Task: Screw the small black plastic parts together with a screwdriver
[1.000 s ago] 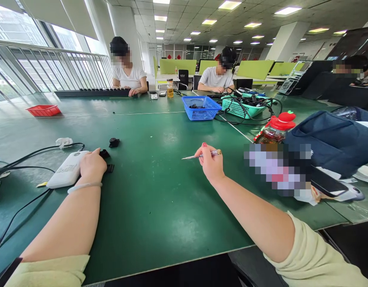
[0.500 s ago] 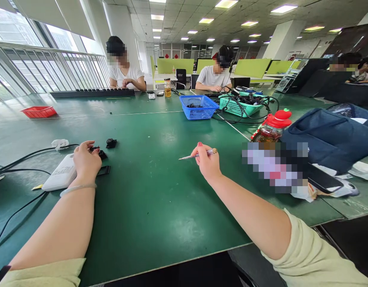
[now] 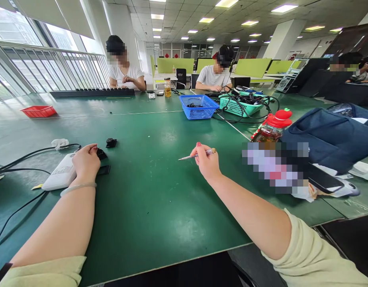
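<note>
My right hand [image 3: 206, 162] is closed around a slim screwdriver [image 3: 210, 151] with a clear handle and a gold-coloured end; its thin tip points left, over the green table [image 3: 160, 207]. On the left, my left hand [image 3: 87, 160] has its fingers curled together beside a white power bank-like box [image 3: 60, 173]. What those fingers hold, if anything, is hidden. Just right of them lies a small black part [image 3: 101, 154]. A flat black frame-like piece [image 3: 104, 170] rests nearer to me, and another black part [image 3: 111, 142] sits farther off.
Black cables [image 3: 25, 158] run along the left side. A red tray [image 3: 39, 111], a blue basket [image 3: 198, 107] and a green basket [image 3: 240, 105] with cables stand farther back. To the right are a red-lidded jar [image 3: 272, 125] and a dark blue bag [image 3: 330, 135]. Two people sit opposite.
My left fingers have drawn closer together, and the dark piece seen at their tips before is now hidden. My right hand and the screwdriver have shifted very slightly left.
</note>
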The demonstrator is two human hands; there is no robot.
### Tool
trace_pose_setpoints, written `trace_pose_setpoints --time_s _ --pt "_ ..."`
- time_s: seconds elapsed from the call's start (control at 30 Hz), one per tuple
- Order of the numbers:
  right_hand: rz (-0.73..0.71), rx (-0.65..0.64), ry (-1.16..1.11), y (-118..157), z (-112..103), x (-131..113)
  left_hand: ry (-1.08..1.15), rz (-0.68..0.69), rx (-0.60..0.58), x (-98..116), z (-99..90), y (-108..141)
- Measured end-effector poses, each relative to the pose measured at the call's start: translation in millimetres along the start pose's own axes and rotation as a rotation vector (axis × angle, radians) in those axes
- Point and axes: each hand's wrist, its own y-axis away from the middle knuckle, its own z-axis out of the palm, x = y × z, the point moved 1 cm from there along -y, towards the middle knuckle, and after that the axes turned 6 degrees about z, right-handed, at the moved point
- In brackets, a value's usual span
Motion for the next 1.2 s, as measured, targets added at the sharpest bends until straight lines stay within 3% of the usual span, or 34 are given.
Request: trace_pose_setpoints --time_s 0.4,0.73,0.9,1.03,1.2 --pt "-0.006 -0.028 -0.019 1 0 0 -0.079 0.103 -0.039 -3 7.1 -1" --pt "0.010 -0.033 -0.035 2 1 -3 -0.049 0.087 0.028 3 4.6 2" --pt "0.009 -0.027 -0.011 2 2 -5 0.131 0.024 0.145 1 3.3 -1" --pt "0.011 -0.027 -0.014 2 1 -4 0.250 -0.080 0.163 -10 9.9 -7" --pt "0.024 -0.032 -0.008 3 1 -5 0.382 -0.096 0.209 -20 13.7 -14"
